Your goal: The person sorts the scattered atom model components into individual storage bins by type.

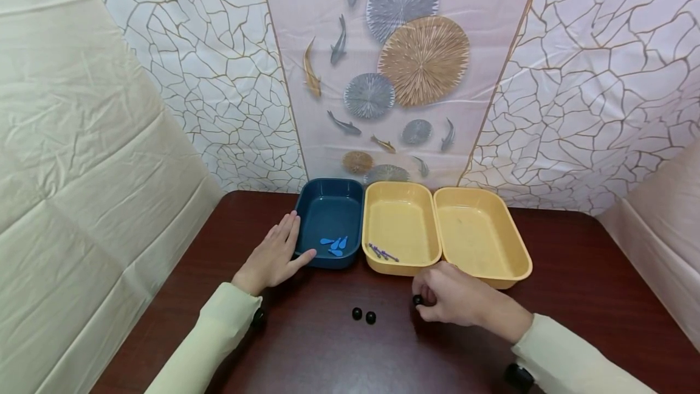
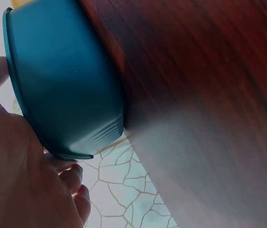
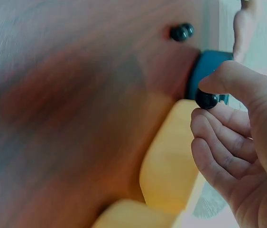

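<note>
My right hand (image 1: 456, 297) pinches a small black ball (image 3: 207, 99) between thumb and fingers, just in front of the yellow trays. Two more black balls, a left one (image 1: 357, 314) and a right one (image 1: 370, 317), lie close together on the table. My left hand (image 1: 273, 254) rests with fingers straight on the left rim of the dark blue tray (image 1: 312, 196). Inside that tray are several blue drop-shaped pieces (image 1: 342, 242). A few thin purple pieces (image 1: 383, 253) lie in the middle yellow tray (image 1: 401, 199).
A second yellow tray (image 1: 476, 224) stands at the right of the row, with nothing visible in it. All three trays stand side by side at the back of the dark red-brown table (image 1: 328, 357). Behind them hangs a patterned cloth (image 1: 246, 78).
</note>
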A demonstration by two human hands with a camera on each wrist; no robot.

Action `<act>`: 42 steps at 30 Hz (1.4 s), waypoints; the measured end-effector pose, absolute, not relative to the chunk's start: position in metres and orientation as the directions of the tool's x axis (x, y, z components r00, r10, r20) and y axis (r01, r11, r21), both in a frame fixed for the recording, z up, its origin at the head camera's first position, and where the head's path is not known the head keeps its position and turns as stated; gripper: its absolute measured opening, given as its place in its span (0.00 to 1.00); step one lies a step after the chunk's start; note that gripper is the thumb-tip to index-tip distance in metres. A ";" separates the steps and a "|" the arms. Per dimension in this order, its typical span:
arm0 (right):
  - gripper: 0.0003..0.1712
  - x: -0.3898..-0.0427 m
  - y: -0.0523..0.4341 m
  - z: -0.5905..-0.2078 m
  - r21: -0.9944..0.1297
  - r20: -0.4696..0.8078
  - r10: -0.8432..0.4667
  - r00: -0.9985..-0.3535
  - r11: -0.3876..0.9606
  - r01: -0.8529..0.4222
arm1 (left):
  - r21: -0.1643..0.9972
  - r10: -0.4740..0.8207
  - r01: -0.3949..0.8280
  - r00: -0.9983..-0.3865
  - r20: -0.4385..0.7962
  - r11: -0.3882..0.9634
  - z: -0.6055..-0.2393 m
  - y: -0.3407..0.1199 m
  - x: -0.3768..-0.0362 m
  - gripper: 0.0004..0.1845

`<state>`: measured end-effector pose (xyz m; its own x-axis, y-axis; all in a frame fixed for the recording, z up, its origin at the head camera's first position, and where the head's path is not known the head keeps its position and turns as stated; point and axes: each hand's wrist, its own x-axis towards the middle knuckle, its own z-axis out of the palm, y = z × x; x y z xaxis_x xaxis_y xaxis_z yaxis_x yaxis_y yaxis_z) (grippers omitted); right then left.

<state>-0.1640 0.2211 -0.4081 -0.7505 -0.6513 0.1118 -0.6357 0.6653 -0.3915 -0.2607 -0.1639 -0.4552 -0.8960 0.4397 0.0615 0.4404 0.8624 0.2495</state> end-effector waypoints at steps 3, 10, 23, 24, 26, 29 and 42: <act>0.07 -0.164 0.232 -0.398 -0.376 0.129 -0.646 -0.752 0.670 -0.640 | 0.248 0.440 0.441 -0.896 0.061 0.862 -0.455 -0.164 -0.261 0.52; 0.08 -0.168 0.262 -0.375 -0.317 0.164 -0.632 -0.758 0.694 -0.647 | 0.241 0.442 0.444 -0.895 0.066 0.863 -0.454 -0.163 -0.260 0.52; 0.08 -0.196 0.313 -0.372 -0.200 0.153 -0.561 -0.813 0.789 -0.582 | 0.245 0.442 0.442 -0.895 0.059 0.863 -0.454 -0.164 -0.260 0.52; 0.08 -0.198 0.315 -0.373 -0.203 0.143 -0.551 -0.822 0.797 -0.569 | 0.246 0.443 0.443 -0.895 0.059 0.862 -0.454 -0.164 -0.260 0.52; 0.08 -0.201 0.319 -0.377 -0.205 0.127 -0.534 -0.836 0.810 -0.549 | 0.246 0.444 0.443 -0.894 0.058 0.862 -0.454 -0.164 -0.260 0.52; 0.07 -0.206 0.325 -0.383 -0.210 0.124 -0.524 -0.843 0.816 -0.538 | 0.246 0.444 0.444 -0.894 0.058 0.862 -0.454 -0.164 -0.260 0.52; 0.12 -0.215 0.335 -0.382 -0.190 0.154 -0.513 -0.845 0.824 -0.534 | 0.245 0.442 0.441 -0.896 0.053 0.864 -0.455 -0.164 -0.261 0.52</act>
<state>-0.2147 0.3350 -0.3817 -0.8447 -0.5125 0.1544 -0.5344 0.8236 -0.1901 -0.2613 -0.1636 -0.4552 -0.8955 0.4418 0.0532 0.4406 0.8638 0.2445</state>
